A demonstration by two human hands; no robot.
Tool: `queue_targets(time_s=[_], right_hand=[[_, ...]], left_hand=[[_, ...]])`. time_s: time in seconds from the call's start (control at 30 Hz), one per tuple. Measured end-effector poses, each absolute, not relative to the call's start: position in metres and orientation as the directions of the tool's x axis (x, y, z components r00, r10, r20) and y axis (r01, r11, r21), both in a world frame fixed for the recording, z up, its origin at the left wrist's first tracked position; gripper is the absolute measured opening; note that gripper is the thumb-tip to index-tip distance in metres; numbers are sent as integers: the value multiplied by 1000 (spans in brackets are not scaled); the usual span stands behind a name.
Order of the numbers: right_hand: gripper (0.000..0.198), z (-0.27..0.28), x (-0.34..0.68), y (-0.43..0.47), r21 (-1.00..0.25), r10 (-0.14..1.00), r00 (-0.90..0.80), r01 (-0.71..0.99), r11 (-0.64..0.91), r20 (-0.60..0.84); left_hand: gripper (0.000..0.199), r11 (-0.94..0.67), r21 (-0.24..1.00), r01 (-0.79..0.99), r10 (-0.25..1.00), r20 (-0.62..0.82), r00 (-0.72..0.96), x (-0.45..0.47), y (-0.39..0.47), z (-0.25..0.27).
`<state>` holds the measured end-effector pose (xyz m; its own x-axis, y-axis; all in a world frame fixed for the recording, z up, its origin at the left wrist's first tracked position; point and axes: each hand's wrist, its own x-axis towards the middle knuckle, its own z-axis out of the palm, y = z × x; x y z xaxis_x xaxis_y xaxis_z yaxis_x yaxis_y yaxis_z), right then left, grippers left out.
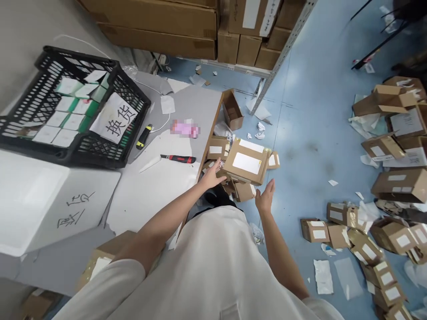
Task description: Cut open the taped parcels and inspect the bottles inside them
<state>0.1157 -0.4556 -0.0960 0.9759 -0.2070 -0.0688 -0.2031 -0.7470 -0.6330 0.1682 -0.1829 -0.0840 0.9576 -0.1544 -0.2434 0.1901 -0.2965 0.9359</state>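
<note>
A closed cardboard box [247, 163] with white labels is in front of me, over a pile of smaller cartons beside the table edge. My left hand [213, 175] is at its near left corner, fingers spread; whether the fingertips touch it I cannot tell. Below the box's right side is my right hand [266, 196], open, with a gap between palm and carton. Neither hand is closed around anything. On the table to the left lie a red-and-black utility knife [180, 158] and a yellow-and-black cutter [144, 137].
A black crate [115, 66] holding several white-and-green boxes stands on the grey table [207, 106], with a white foam box [90, 195] nearer me. A metal shelf post [283, 53] rises ahead. Opened cartons [396, 182] and paper scraps litter the blue floor at right.
</note>
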Motion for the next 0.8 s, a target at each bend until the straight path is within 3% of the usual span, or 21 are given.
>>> queue_targets(time_s=[0.1,0.17,0.27,0.33,0.43,0.5,0.57,0.63,0.7,0.8], right_hand=[[78,-100,122,-451,-647,-145,984,-179,-741,-107],[71,-99,134,-440,-683,45,977,-112,-722,-208],[52,-92,164,-414,-692,417,857,104,-715,-303],[45,-82,189,-388,-643,575,760,282,-712,-304],[45,-64,226,-329,-550,676,698,476,-686,-238],[51,-53,238,-272,-552,735,665,565,-613,-135],[59,-43,233,-207,-613,812,581,626,-481,-44],[69,-33,207,-142,-718,923,385,634,-286,-28],[74,-24,166,-85,-822,996,84,565,-76,-35],[69,-14,98,-14,-874,954,-296,474,107,-44]], left_hand=[[89,-325,918,226,-97,-270,958,151,-168,-79],[81,-336,905,261,-40,-290,956,136,-152,-73],[62,-339,870,358,115,-339,934,108,-124,-57],[54,-308,853,421,264,-349,899,85,-104,-41],[56,-244,856,457,562,-259,786,36,-79,-11],[63,-148,879,454,768,-187,613,-7,-70,9],[66,59,919,390,910,-210,357,-54,-74,25],[55,347,916,204,919,-375,122,-99,-92,36],[42,590,807,-15,807,-590,-21,-137,-117,38],[34,749,600,-282,579,-799,-164,-171,-146,28]])
